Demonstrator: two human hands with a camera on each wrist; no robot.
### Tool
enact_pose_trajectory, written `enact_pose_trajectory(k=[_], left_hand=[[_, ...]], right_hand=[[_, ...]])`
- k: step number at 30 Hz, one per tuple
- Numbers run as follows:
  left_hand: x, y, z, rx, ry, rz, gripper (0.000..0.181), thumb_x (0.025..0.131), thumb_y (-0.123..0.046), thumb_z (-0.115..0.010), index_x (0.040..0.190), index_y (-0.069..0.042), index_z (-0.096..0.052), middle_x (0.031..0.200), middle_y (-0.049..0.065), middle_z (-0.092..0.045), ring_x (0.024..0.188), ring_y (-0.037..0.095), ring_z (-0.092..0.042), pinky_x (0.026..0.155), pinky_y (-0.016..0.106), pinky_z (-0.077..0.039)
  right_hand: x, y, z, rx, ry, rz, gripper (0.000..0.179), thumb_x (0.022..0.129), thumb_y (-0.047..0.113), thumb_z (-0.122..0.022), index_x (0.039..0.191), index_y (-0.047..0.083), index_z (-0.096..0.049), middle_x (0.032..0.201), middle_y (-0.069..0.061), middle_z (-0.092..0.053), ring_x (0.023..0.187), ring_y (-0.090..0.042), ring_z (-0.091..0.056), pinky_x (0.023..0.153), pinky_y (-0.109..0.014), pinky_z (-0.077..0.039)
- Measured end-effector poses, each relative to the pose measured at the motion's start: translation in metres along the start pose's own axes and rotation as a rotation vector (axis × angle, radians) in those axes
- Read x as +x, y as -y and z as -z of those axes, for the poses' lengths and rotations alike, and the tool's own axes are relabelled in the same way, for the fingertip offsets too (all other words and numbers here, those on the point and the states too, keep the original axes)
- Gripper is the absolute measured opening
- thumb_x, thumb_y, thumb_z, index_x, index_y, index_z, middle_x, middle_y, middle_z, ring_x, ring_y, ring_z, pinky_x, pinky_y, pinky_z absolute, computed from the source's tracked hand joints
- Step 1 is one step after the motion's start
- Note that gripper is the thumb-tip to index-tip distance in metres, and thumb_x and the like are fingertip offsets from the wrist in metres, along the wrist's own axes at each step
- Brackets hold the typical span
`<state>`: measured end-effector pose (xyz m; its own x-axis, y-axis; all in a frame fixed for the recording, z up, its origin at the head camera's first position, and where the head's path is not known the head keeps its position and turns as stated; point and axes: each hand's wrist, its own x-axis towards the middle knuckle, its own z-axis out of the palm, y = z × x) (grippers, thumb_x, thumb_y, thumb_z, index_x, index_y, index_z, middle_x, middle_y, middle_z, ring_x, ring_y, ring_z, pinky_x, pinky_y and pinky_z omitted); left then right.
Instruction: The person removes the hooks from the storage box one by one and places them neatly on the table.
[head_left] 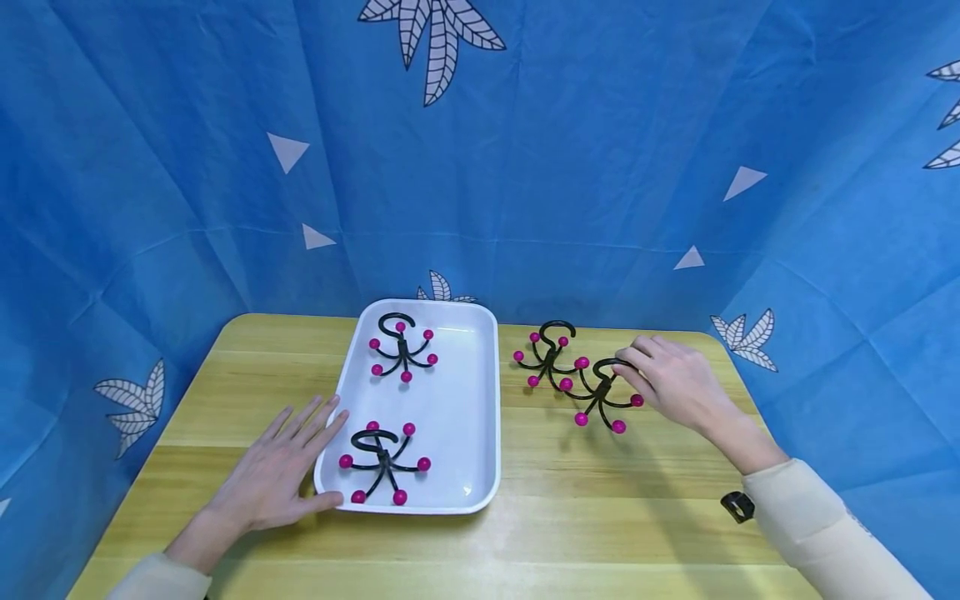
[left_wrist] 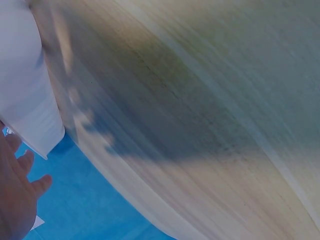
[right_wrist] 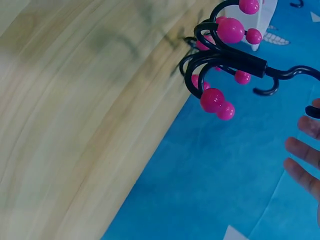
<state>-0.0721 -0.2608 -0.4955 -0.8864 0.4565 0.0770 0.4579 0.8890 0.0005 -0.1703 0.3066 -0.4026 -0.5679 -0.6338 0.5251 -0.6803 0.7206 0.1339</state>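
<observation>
Head view: glossy black hook (head_left: 602, 388), curled arms tipped with pink balls, toward the back right corner of the desk (head_left: 600, 533).
Right hand (head_left: 671, 379): pinches its curved top.
Left hand (head_left: 281, 467): spread at the left edge of the tray (head_left: 457, 400), well apart from the hook.
Tray: smooth white, rounded corners.
Desk: striped wood grain.

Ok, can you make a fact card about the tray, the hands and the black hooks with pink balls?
Tray: white, rectangular, rounded corners, on a light-brown wooden table
Hooks in tray: two, black and many-armed with round pink tips; far hook, near hook
Right hand: holds a third hook by its curled top
Beside tray: a fourth hook, to its right
Left hand: spread at the tray's left edge
Background: blue patterned cloth
</observation>
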Motion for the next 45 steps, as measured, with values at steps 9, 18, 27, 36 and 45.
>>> enact_pose_trajectory(k=[9, 18, 27, 36, 45], left_hand=[[0.001, 0.001, 0.0, -0.001, -0.009, -0.013, 0.11, 0.083, -0.087, -0.057, 0.167, -0.02, -0.033, 0.176, 0.008, -0.028, 0.161, 0.039, -0.031, 0.129, 0.062, -0.027], [0.0, 0.001, 0.001, -0.003, 0.01, -0.003, 0.111, 0.083, -0.087, -0.057, 0.167, -0.019, -0.033, 0.176, 0.008, -0.028, 0.161, 0.039, -0.03, 0.13, 0.062, -0.026], [0.0, 0.001, 0.0, 0.0, 0.007, -0.001, 0.11, 0.083, -0.087, -0.057, 0.167, -0.019, -0.034, 0.176, 0.008, -0.028, 0.161, 0.039, -0.03, 0.13, 0.062, -0.026], [-0.001, 0.0, 0.001, 0.002, -0.007, -0.009, 0.11, 0.083, -0.086, -0.059, 0.166, -0.019, -0.034, 0.176, 0.009, -0.03, 0.16, 0.039, -0.031, 0.129, 0.062, -0.028], [-0.002, 0.0, 0.001, 0.0, -0.015, -0.011, 0.109, 0.083, -0.085, -0.06, 0.166, -0.019, -0.034, 0.175, 0.009, -0.03, 0.16, 0.04, -0.032, 0.128, 0.061, -0.029]], right_hand=[[-0.008, -0.018, -0.002, 0.005, 0.01, -0.017, 0.035, 0.11, 0.038, -0.054, 0.1, 0.012, -0.075, 0.087, -0.003, -0.068, 0.07, -0.02, -0.063, 0.05, -0.032, -0.048], [-0.011, -0.037, -0.004, -0.077, 0.041, -0.003, 0.014, 0.091, 0.022, -0.076, 0.1, 0.013, -0.075, 0.081, -0.001, -0.063, 0.063, -0.015, -0.053, 0.05, -0.03, -0.043], [-0.015, -0.052, -0.012, -0.072, 0.095, -0.02, 0.065, 0.113, 0.053, -0.027, 0.102, 0.011, -0.075, 0.082, -0.002, -0.063, 0.065, -0.018, -0.055, 0.052, -0.034, -0.048], [-0.014, -0.064, -0.016, -0.068, 0.216, -0.093, 0.012, 0.098, 0.021, -0.073, 0.106, 0.012, -0.074, 0.083, -0.002, -0.061, 0.068, -0.018, -0.053, 0.055, -0.033, -0.047], [-0.009, -0.072, -0.025, -0.087, 0.224, -0.088, 0.013, 0.099, 0.023, -0.072, 0.107, 0.012, -0.074, 0.081, -0.002, -0.059, 0.066, -0.017, -0.051, 0.052, -0.03, -0.043]])
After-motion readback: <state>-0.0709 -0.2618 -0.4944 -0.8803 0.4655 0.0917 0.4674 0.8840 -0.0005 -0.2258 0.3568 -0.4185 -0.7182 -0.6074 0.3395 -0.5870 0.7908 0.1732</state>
